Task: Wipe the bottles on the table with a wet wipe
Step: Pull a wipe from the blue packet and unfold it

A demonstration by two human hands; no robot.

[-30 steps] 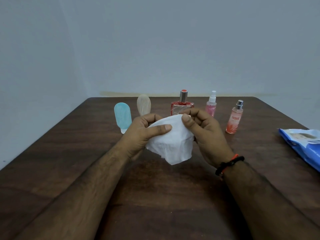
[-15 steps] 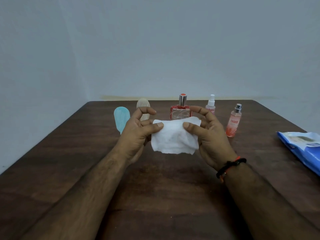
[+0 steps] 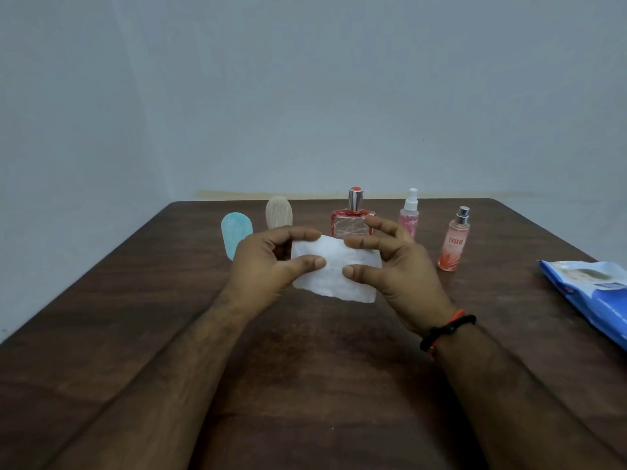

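I hold a white wet wipe (image 3: 334, 270) folded flat above the middle of the table, my left hand (image 3: 268, 266) pinching its left edge and my right hand (image 3: 397, 269) pinching its right edge. Behind my hands stands a row of bottles: a light blue tube (image 3: 234, 235) partly hidden by my left hand, a beige tube (image 3: 279, 212), a square red perfume bottle (image 3: 353, 218) with a silver cap, a small pink spray bottle (image 3: 409, 213) and an orange spray bottle (image 3: 454, 242) at the right.
The dark wooden table (image 3: 305, 385) runs back to a pale wall. A blue wet-wipe pack (image 3: 590, 293) lies at the right edge of the table. I wear a black and orange band (image 3: 448, 329) on my right wrist.
The wipe went from a loose rounded bundle to a flatter folded rectangle stretched between both hands. My fingers shifted to its two side edges.
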